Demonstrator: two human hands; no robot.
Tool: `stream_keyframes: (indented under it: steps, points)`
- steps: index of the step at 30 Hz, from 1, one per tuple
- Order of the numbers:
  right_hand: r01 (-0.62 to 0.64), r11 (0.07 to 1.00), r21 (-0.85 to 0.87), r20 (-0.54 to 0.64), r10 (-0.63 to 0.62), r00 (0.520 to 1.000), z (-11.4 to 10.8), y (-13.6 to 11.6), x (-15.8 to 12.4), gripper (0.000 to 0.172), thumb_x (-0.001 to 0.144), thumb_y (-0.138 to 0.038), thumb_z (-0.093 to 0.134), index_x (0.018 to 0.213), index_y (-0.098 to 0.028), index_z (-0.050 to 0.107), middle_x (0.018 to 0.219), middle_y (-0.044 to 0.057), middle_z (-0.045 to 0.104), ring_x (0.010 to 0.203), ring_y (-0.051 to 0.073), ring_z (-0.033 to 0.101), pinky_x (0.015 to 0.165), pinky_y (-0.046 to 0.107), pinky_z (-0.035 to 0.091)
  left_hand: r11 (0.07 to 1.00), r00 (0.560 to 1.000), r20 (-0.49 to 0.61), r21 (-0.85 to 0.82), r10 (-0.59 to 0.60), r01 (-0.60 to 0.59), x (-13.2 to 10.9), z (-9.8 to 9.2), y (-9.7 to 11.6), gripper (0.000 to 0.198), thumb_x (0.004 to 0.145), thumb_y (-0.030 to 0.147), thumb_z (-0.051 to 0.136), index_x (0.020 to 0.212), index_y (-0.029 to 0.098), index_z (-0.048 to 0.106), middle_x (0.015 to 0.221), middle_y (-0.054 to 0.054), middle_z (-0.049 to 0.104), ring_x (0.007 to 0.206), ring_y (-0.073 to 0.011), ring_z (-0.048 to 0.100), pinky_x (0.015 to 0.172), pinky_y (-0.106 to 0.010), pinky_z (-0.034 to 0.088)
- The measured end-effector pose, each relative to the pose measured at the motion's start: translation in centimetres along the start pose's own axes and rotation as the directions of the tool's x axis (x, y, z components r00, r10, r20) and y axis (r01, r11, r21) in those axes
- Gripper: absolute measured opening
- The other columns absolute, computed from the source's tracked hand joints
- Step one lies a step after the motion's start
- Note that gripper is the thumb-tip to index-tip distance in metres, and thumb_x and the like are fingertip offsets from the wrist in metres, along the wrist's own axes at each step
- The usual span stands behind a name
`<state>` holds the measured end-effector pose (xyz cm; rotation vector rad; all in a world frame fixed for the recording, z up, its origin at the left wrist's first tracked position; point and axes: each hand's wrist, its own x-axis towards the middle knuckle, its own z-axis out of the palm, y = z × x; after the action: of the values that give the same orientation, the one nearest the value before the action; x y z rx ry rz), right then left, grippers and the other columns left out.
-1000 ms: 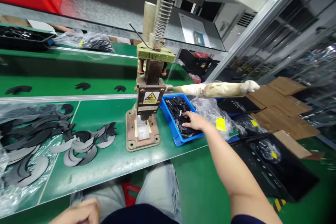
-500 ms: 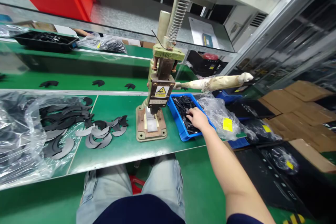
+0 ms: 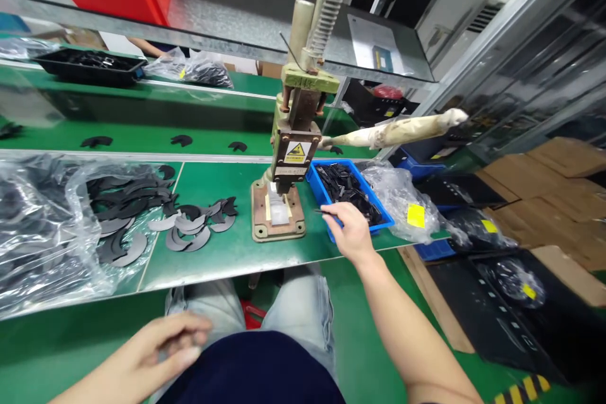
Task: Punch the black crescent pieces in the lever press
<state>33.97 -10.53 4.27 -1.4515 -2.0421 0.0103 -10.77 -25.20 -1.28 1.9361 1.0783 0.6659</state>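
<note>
My right hand (image 3: pixel 351 227) is just left of the front part of a blue bin (image 3: pixel 331 235). Its thumb and fingers pinch a small thin black part (image 3: pixel 320 211), whose tip sticks out to the left. Inside the bin lies a heap of similar black parts (image 3: pixel 348 186). Low over my lap, my left hand (image 3: pixel 165 347) is slightly blurred, its fingers loosely bent and apart from the thumb, with nothing visible in it. Between the bin and a pile of black curved pieces (image 3: pixel 192 227) stands a hand press (image 3: pixel 296 145), with a pale block (image 3: pixel 278 209) on its base.
The press lever (image 3: pixel 402 130) reaches out to the right above the bin. A clear plastic bag (image 3: pixel 42 233) with curved pieces covers the bench's left side. Several curved pieces lie on the green strip (image 3: pixel 208 113) behind. Another bag (image 3: pixel 398 202) sits right of the bin.
My right hand has come out of the blue bin toward the press, now with a black part in its fingers. My left hand has entered view at the lower left. The view has shifted slightly.
</note>
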Motion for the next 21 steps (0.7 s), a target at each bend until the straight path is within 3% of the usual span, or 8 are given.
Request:
stream_keyframes:
  steps: [2,4,9,13,21]
  points:
    - [0.110,0.987,0.116,-0.022,-0.108,0.994,0.9,-2.8,-1.3,0.024,0.099,-0.028,0.063,0.120,-0.026,0.073,0.112,0.006,0.078,0.105,0.020,0.070,0.096,0.040,0.059,0.999,0.999,0.011,-0.024,0.041,-0.041,3.6,0.6,1.5,0.035,0.102,0.030,0.064,0.137,0.035,0.067,0.110,-0.005,0.075,0.089,-0.0190,0.073,0.080,-0.032,0.065]
    - [0.200,0.955,0.221,-0.046,-0.195,0.980,1.7,-5.1,-2.4,0.027,0.097,-0.023,0.065,0.123,-0.027,0.072,0.109,0.006,0.078,0.101,0.019,0.071,0.090,0.040,0.060,0.987,0.985,-0.097,-0.051,0.145,-0.150,7.1,1.6,3.0,0.038,0.102,0.028,0.063,0.140,0.031,0.063,0.108,-0.006,0.070,0.086,-0.0169,0.070,0.078,-0.031,0.063]
    - [0.208,0.925,0.318,-0.013,-0.215,0.977,3.1,-7.8,-3.7,0.028,0.096,-0.021,0.066,0.122,-0.027,0.073,0.108,0.006,0.079,0.096,0.020,0.072,0.085,0.040,0.060,0.950,0.924,-0.243,-0.026,0.297,-0.312,12.8,3.9,5.2,0.044,0.100,0.027,0.067,0.144,0.025,0.058,0.114,-0.010,0.063,0.083,-0.0146,0.065,0.070,-0.028,0.061]
    - [0.216,0.915,0.341,-0.020,-0.222,0.975,3.6,-8.1,-4.1,0.028,0.096,-0.020,0.065,0.121,-0.026,0.072,0.106,0.006,0.078,0.094,0.019,0.071,0.084,0.039,0.060,0.938,0.911,-0.227,0.042,0.345,-0.345,14.4,4.3,5.3,0.039,0.102,0.028,0.066,0.140,0.024,0.059,0.119,-0.011,0.065,0.087,-0.0155,0.066,0.072,-0.029,0.062]
    - [0.188,0.894,0.408,-0.003,-0.204,0.979,4.5,-8.1,-4.4,0.027,0.097,-0.021,0.064,0.122,-0.027,0.071,0.106,0.006,0.078,0.095,0.018,0.071,0.085,0.039,0.061,0.939,0.920,-0.187,0.046,0.344,-0.341,15.4,4.8,5.1,0.018,0.104,0.030,0.062,0.118,0.021,0.068,0.106,-0.009,0.072,0.090,-0.0172,0.068,0.079,-0.031,0.059]
